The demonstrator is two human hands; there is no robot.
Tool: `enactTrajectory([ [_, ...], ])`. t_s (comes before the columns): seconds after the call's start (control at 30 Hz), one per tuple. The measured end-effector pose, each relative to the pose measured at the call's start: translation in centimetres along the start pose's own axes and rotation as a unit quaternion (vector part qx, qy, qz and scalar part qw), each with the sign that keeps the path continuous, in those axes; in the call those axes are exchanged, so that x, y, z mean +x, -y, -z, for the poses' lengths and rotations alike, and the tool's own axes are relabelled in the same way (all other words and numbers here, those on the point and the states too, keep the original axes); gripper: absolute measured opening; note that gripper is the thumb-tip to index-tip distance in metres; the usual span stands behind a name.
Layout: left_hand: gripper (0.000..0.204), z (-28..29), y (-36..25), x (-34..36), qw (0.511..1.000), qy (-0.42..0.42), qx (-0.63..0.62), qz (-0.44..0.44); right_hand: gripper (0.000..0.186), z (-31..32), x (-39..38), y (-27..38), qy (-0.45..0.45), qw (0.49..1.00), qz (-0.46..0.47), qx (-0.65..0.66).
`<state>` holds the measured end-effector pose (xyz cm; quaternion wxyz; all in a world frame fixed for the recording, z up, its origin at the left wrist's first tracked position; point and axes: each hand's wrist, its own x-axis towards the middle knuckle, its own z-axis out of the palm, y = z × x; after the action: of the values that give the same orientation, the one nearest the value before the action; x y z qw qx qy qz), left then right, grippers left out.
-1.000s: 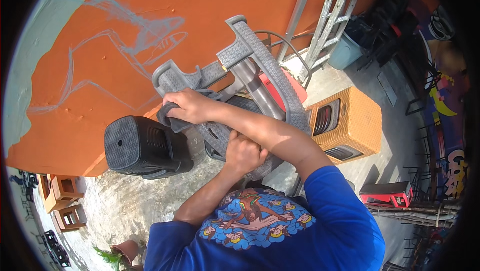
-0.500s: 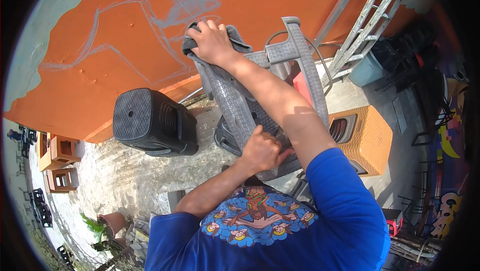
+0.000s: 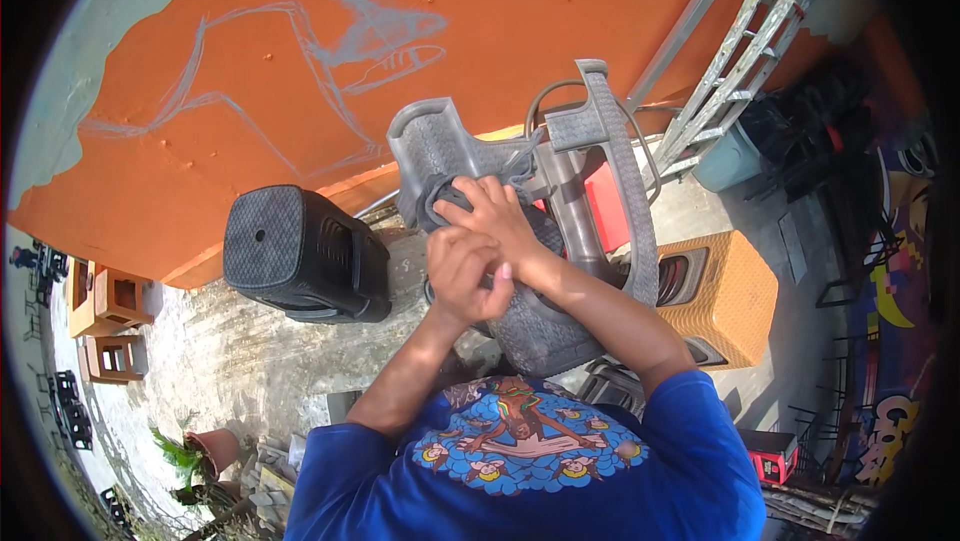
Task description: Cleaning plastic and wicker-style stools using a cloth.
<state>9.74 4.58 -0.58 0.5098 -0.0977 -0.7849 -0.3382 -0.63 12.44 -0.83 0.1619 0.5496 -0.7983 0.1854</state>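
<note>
- The right fingers [image 3: 470, 191] are bent and slightly spread over the dark cloth [image 3: 431, 203], and appear to hold it bunched against the grey frame [image 3: 545, 334].
- The left fingers [image 3: 452, 253] are loosely curled and overlap the back of the right hand from below. Whether they grip anything cannot be told.
- The frame lies right under the right fingers, with one flared end beyond them, its upright arm off to their right and its wide base nearer the shirt [image 3: 560, 466].
- The step looks like wiping the frame. A flat fold of cloth under all the fingertips would likely spread pressure better than a bunch.
- The surface is patterned, so short, firm strokes, some across the pattern, should reach the dips.
- If the left fingers are free, they would serve better on the base, below the right ones, bracing the frame against each push.
- A dark strip [image 3: 523, 163] hangs just beyond the right fingers. I cannot tell if it is part of the cloth; tucking it clear would avoid a snag.
- Strokes to the left should end short of the black speaker [image 3: 265, 241], which stands apart from the fingers.
</note>
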Motion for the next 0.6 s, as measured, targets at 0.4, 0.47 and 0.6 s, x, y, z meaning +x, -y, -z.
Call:
enactTrajectory([
  [0.4, 0.062, 0.8, 20.1, 4.9, 0.934, 0.012, 0.007, 0.358, 0.053, 2.2, 1.2, 1.7, 0.026, 0.999, 0.036, 0.007],
  [0.47, 0.069, 1.7, 21.0, 3.6, 0.925, 0.030, -0.159, 0.343, 0.047, 1.5, 5.3, 1.0, -0.016, 0.999, 0.016, -0.028],
  [0.6, 0.079, 1.5, 18.1, 3.6, 0.794, -0.023, -0.456, 0.401, 0.042, 0.3, 9.6, 0.4, -0.046, 0.998, 0.031, -0.032],
])
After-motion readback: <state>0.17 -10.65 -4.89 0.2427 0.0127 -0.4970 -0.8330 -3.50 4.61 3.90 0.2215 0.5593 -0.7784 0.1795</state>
